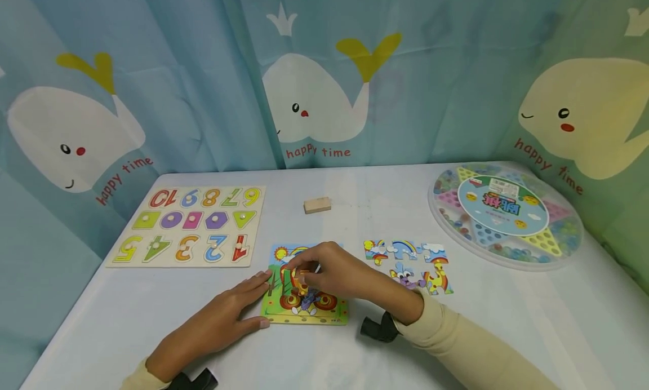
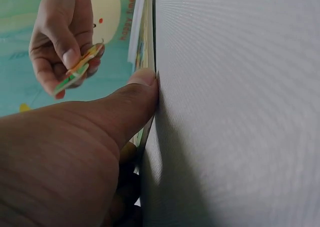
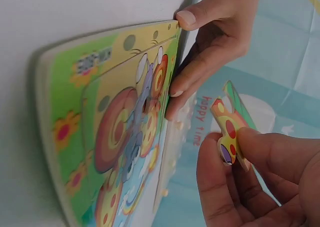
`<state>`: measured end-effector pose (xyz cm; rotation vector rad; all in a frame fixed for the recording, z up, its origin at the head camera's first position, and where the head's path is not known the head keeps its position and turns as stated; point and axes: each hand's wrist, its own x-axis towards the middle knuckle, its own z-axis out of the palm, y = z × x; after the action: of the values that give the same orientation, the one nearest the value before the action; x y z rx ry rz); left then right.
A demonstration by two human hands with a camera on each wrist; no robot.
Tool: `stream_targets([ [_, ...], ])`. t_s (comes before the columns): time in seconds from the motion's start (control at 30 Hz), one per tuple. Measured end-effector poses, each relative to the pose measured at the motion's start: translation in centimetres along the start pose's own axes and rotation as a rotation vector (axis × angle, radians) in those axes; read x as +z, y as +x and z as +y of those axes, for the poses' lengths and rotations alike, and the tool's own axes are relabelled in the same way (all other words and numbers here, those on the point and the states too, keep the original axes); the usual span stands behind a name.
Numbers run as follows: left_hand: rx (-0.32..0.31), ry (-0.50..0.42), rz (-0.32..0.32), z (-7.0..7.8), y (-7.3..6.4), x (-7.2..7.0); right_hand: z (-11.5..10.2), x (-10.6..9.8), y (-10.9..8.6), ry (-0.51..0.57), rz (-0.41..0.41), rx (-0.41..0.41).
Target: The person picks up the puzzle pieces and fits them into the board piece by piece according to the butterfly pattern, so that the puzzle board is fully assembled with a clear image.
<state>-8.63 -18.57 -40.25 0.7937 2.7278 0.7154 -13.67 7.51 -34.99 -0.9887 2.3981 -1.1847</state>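
A colourful jigsaw puzzle board [image 1: 334, 319] lies on the white table, its tray showing a cartoon picture with red-and-orange round shapes. My right hand [image 1: 332, 271] is above it, pinching a jigsaw piece [image 3: 231, 132] between thumb and fingers. That piece is red, yellow and green in the right wrist view, held off the board. Against the board's left edge my left hand [image 1: 228, 314] lies with fairly straight fingers, the thumb touching the near corner. To the right of the board are several loose jigsaw pieces [image 1: 404, 249], partly hidden by my right forearm.
A wooden number-and-shape board [image 1: 203, 260] lies at the back left. A small wooden block [image 1: 317, 204] sits near the table's back. At the back right is a round clear game board [image 1: 502, 204] with coloured marbles. A whale-print curtain [image 1: 213, 97] hangs behind the table.
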Motion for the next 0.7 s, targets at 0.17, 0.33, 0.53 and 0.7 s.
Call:
stream_targets([
  [0.17, 0.009, -0.014, 0.006, -0.1, 0.0, 0.0, -0.3, 0.2, 0.5, -0.035, -0.032, -0.016],
  [0.33, 0.011, -0.019, 0.002, -0.1, -0.1, -0.1, -0.3, 0.5, 1.2, -0.05, -0.049, 0.0],
  [0.53, 0.004, -0.009, -0.005, 0.0, 0.0, -0.1, -0.3, 1.0, 2.2, -0.06, -0.029, 0.003],
  [0.7, 0.005, 0.004, -0.004, -0.1, 0.0, -0.1, -0.2, 1.3, 2.9, -0.051, -0.034, 0.013],
])
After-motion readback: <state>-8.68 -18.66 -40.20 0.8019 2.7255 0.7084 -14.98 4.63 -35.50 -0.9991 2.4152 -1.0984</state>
